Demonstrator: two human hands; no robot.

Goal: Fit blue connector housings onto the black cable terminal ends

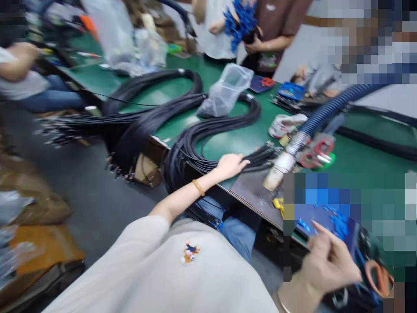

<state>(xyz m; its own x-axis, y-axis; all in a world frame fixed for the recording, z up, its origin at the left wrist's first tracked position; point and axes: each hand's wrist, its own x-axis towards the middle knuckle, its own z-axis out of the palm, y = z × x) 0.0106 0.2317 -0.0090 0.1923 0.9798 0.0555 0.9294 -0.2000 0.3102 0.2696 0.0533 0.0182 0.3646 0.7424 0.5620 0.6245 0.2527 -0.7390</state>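
Observation:
My left hand lies over a bundle of black cables near the table's front edge. Its visible fingers are stretched out along the cables, just short of their metal-tipped ends. At the lower right, my right hand is raised with curled fingers, the index tip close to the thumb. Whatever is between those fingers is too small or blurred to make out. Behind it, a dark tray holds small blue parts. Orange-handled scissors lie to the right of this hand.
A ribbed hose with a pale nozzle reaches over the green table. More cable bundles hang off the left edge. Tape rolls and a clear plastic bag sit nearby. Co-workers stand across the table.

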